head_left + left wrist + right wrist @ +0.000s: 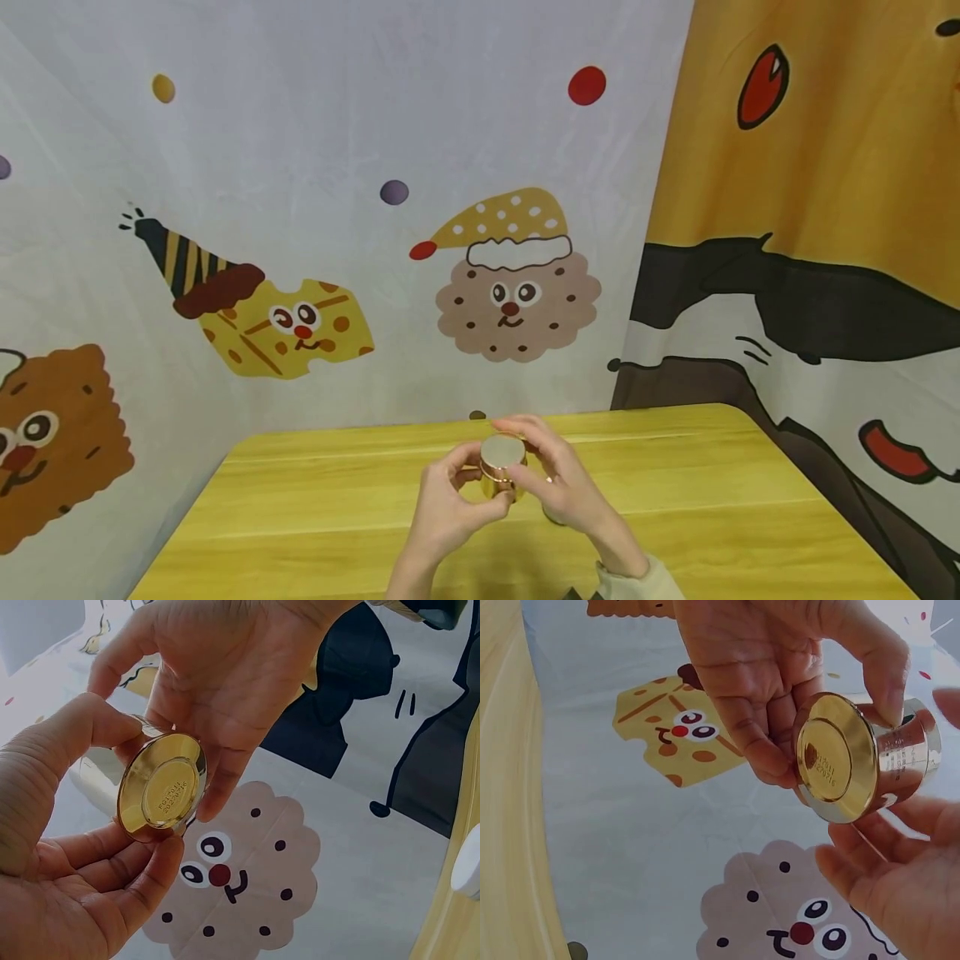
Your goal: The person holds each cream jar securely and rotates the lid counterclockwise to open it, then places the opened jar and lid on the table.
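Observation:
A shiny gold cosmetic jar (502,452) with a pale, flat lid top is held above the table, between both hands. My left hand (448,507) grips it low down, thumb on the near side and fingers curled round the far side. Around the upper part, at the lid, my right hand (561,482) has its thumb in front and fingers behind. Both wrist views show the gold jar base (174,784) with printed characters. Small print also runs along the jar's side (900,761) in the right wrist view.
Below the hands is a yellow wood-grain table (322,517). A white round object (469,870) shows at the right edge of the left wrist view, partly cut off. Behind the table hangs a white cloth (315,150) with cartoon biscuits and cheese.

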Available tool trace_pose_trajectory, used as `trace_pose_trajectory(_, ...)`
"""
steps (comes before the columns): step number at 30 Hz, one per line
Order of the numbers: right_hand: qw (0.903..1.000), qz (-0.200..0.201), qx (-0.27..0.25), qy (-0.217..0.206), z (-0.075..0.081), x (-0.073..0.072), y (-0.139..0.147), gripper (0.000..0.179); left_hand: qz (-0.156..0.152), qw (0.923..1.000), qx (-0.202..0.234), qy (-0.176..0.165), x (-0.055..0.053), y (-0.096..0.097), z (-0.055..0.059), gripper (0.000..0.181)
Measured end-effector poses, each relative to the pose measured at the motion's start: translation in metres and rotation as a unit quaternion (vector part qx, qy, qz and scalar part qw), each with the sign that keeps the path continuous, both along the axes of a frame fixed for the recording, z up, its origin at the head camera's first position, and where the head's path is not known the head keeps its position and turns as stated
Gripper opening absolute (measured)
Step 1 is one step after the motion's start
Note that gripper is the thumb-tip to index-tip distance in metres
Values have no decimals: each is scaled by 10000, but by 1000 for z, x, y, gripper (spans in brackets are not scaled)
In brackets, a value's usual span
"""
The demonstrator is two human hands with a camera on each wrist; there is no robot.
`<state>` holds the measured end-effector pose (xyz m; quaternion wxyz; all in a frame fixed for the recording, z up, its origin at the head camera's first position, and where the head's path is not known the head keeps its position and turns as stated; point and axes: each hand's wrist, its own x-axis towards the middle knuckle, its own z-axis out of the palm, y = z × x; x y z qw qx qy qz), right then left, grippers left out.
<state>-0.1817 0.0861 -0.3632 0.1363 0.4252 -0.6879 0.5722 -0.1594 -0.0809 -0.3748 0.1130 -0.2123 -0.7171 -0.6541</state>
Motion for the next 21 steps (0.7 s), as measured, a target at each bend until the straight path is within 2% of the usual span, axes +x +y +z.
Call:
trace_pose_trajectory(3, 9994, -246, -53, -225, 0, 0, 0, 41, 38, 10000, -29, -60, 0, -1, 0, 36)
trace_pose_trajectory(7, 9984, -449, -126, -321, 0, 0, -1, 33, 70, 10000, -49, -38, 0, -1, 0, 37)
trace_pose_trajectory(10, 9991, -352, -175, -185, 0, 0, -1, 31, 27, 10000, -13, 39, 1, -1, -1, 36)
trace_pose_trajectory(16, 9996, 105, -185, 162, 1, -1, 0, 37, -68, 9998, 74, 160, 1, -1, -2, 35)
trace_pose_trajectory(21, 9997, -217, -87, -22, 1, -1, 1, 42, -59, 9999, 51, 149, 1, -1, -3, 35)
